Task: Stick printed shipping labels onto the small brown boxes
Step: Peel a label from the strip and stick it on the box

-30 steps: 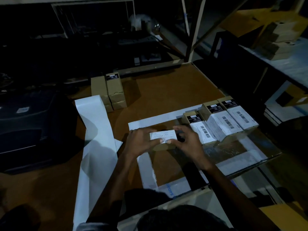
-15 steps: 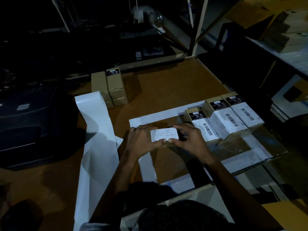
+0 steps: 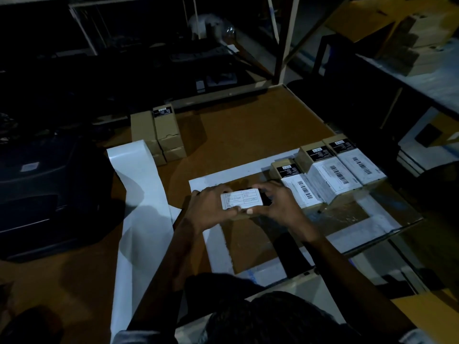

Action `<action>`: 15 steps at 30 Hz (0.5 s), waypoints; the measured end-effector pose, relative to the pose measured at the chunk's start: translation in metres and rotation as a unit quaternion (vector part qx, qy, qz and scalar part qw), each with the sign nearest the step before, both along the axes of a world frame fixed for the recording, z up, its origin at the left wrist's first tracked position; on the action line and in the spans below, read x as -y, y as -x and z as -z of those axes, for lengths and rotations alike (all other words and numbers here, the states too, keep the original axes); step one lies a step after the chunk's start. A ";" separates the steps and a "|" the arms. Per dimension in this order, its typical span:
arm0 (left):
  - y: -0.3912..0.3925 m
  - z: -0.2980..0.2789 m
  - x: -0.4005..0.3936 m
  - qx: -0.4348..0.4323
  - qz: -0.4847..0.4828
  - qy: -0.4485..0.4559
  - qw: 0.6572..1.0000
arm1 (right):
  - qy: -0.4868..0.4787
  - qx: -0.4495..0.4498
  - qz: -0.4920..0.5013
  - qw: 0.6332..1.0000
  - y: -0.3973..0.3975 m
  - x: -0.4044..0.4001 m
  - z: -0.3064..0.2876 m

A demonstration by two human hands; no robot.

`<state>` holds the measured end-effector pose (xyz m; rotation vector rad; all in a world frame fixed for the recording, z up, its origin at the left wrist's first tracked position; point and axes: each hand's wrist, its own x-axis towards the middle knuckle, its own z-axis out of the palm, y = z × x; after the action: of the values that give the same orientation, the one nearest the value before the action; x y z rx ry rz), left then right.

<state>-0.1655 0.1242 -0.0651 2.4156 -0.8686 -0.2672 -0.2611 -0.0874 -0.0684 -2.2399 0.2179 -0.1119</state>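
A small brown box sits between my two hands at the middle of the table, a white shipping label on its top face. My left hand grips its left end, thumb on the label's lower edge. My right hand grips the right end, thumb at the front edge. To the right stand three brown boxes in a row, each with a barcode label on it. A stack of unlabelled brown boxes stands at the back left.
A long strip of white label backing runs down the brown table on the left. A dark printer sits at the far left. A glass sheet with white borders lies under the boxes. Shelving stands at the right.
The box and both hands stay in nearly the same place. My thumbs have shifted slightly along the label's lower edge.
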 end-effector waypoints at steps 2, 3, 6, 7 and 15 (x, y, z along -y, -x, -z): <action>-0.003 0.000 -0.008 -0.059 0.019 0.043 0.997 | -0.032 -0.003 -0.001 0.999 0.003 0.003 0.001; -0.005 0.001 -0.012 -0.091 0.025 0.058 0.994 | -0.048 -0.006 -0.002 0.999 0.003 0.004 0.002; -0.008 -0.001 -0.021 -0.137 0.035 0.054 0.988 | -0.085 -0.016 -0.016 0.996 0.007 0.008 0.002; -0.011 -0.001 -0.022 -0.145 0.043 0.052 0.987 | -0.090 -0.020 -0.023 0.995 0.008 0.009 0.001; -0.012 -0.010 -0.028 -0.169 0.076 0.069 0.980 | -0.045 0.014 0.024 0.999 0.007 -0.011 -0.007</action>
<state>-0.1531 0.1522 -0.0547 2.0955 -0.8821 -0.6339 -0.2681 -0.0763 -0.0610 -2.1420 0.2572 -0.1560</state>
